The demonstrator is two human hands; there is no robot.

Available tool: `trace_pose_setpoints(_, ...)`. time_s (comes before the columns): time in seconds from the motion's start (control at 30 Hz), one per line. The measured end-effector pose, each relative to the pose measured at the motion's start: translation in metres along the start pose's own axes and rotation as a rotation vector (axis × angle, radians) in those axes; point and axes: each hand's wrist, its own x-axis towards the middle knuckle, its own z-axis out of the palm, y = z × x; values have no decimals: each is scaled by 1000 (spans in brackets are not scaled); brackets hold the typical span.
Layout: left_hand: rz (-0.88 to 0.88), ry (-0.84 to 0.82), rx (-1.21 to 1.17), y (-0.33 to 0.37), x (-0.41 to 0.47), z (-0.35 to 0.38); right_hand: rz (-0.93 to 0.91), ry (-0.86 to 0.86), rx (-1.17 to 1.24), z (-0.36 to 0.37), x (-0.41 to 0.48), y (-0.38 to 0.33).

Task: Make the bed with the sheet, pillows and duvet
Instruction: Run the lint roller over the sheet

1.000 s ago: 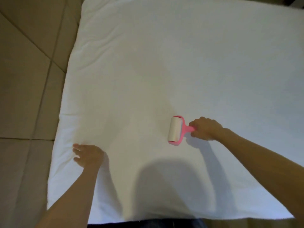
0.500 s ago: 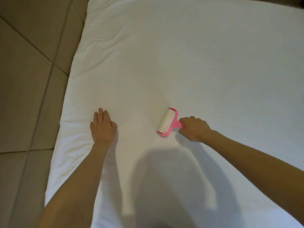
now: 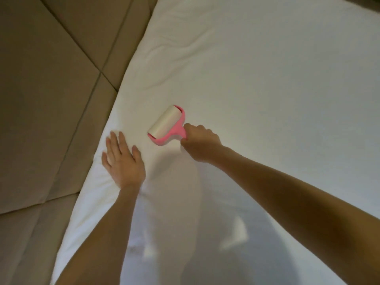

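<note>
Pressing down with left hand point(image 3: 123, 161), fingers straight and slightly spread, palm flat on the sheet point(image 3: 267, 89) close to the bed's left edge. Gripping with right hand point(image 3: 200, 144), fingers curled tight round the pink handle of a lint roller point(image 3: 166, 125). Spread white across the whole bed top, reaching the left edge, creased in soft folds along that edge farther up, smoother toward the middle. Beside the left edge, beige floor tiles point(image 3: 41, 99) crossed by dark grout lines. Lying on the sheet just right of the left hand, white drum touching the fabric, handle angled back into the right hand.
</note>
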Motion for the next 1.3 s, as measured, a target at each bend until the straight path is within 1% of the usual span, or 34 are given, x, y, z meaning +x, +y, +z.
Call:
trace_pose_setpoints(0.13,-20,6,-11,1,3,5,-50,10,23,-8,40,-30)
trace_pose_setpoints(0.27,-26,30,-22,0,4,10,-110,72,12,-3,51,-34)
trace_pose_setpoints(0.37,-32,43,-18,0,3,11,-121,70,-25,-3,46,-7)
trace_pose_setpoints(0.47,-37,34,-4,1,2,11,-117,46,-115,-4,30,38)
trace_pose_setpoints(0.53,-40,22,-2,2,1,10,-112,63,-162,-2,13,69)
trace_pose_setpoints(0.67,-28,12,13,1,0,10,-50,116,-167,7,-25,126)
trace_pose_setpoints(0.83,-30,-6,49,4,0,7,94,153,-191,14,-65,182)
trace_pose_setpoints(1.0,-14,-19,89,3,1,5,211,240,-143,32,-103,219)
trace_pose_setpoints(1.17,-26,-7,74,24,5,-1,267,296,-143,47,-123,229)
trace_pose_setpoints(1.2,4,-10,66,34,7,-2,269,288,-157,45,-121,227)
trace_pose_setpoints(1.3,184,-34,55,78,18,3,257,242,-222,35,-107,218)
